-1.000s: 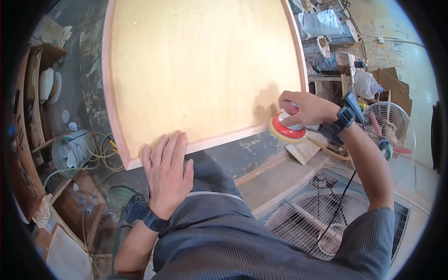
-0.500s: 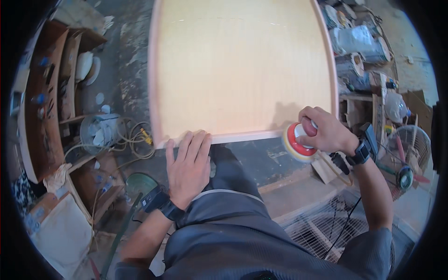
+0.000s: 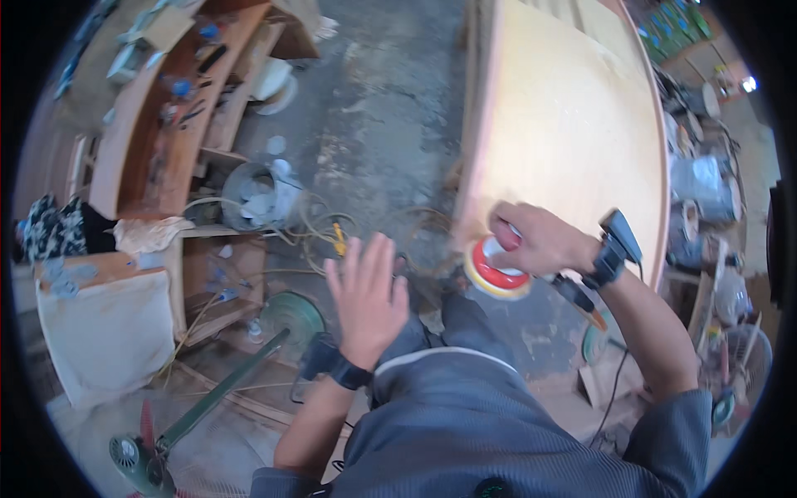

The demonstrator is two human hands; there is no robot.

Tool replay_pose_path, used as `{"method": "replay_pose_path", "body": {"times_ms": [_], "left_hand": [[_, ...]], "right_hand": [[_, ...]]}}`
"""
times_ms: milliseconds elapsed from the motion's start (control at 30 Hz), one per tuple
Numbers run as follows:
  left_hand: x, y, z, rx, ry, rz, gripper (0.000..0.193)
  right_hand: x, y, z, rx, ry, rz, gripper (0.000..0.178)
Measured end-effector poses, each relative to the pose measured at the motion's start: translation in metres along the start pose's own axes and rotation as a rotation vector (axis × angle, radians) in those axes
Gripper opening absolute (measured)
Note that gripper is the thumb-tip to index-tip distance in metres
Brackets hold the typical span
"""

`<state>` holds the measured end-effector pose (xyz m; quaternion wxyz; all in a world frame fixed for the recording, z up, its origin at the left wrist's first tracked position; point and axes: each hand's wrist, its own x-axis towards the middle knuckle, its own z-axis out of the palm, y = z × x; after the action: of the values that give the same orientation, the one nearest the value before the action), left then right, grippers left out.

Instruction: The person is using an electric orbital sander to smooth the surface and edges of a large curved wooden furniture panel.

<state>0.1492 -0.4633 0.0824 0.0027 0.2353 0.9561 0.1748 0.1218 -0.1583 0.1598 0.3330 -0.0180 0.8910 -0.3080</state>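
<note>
My right hand (image 3: 544, 239) is wrapped over the top of a round orbital sander (image 3: 496, 270) with a red and white body and a yellowish pad. The sander is at the near left corner of a pale wooden panel (image 3: 573, 124) with a pinkish raised rim; whether its pad touches the rim I cannot tell. My left hand (image 3: 368, 299) hangs in the air left of the panel, fingers stretched and apart, holding nothing. Each wrist wears a dark strap with a small box. A hose runs from beneath my right wrist.
At the left stand a wooden drawer box (image 3: 158, 141) with tools, a clear bucket (image 3: 249, 199) and coiled hose (image 3: 320, 220). A green fan stand (image 3: 224, 386) lies near my left arm. Containers (image 3: 701, 183) line the panel's right side; another fan (image 3: 747, 357) stands lower right.
My left hand has come off the panel's near edge. My view has swung left, so the panel now sits farther right. The sander stays in my right hand, now at the panel's left corner.
</note>
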Motion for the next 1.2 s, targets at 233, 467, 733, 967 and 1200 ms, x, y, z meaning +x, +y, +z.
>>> {"method": "replay_pose_path", "body": {"times_ms": [233,467,733,967,1200], "left_hand": [[0.002,0.026,0.019,-0.189,0.025,0.071,0.061],[0.002,0.032,0.045,-0.203,0.058,0.037,0.065],[0.021,0.075,0.079,-0.283,-0.114,0.318,0.066],[0.034,0.087,0.095,-0.291,-0.136,0.452,0.056],[0.041,0.087,0.087,-0.270,-0.117,0.514,0.052]], "right_hand": [[-0.045,0.050,0.020,-0.063,0.114,0.212,0.047],[-0.022,0.021,0.044,0.054,0.296,-0.030,0.040],[-0.094,0.105,0.053,0.028,0.439,0.088,0.041],[-0.150,0.173,0.058,-0.194,0.386,0.145,0.039],[-0.115,0.086,0.041,0.037,0.395,0.150,0.047]]}}
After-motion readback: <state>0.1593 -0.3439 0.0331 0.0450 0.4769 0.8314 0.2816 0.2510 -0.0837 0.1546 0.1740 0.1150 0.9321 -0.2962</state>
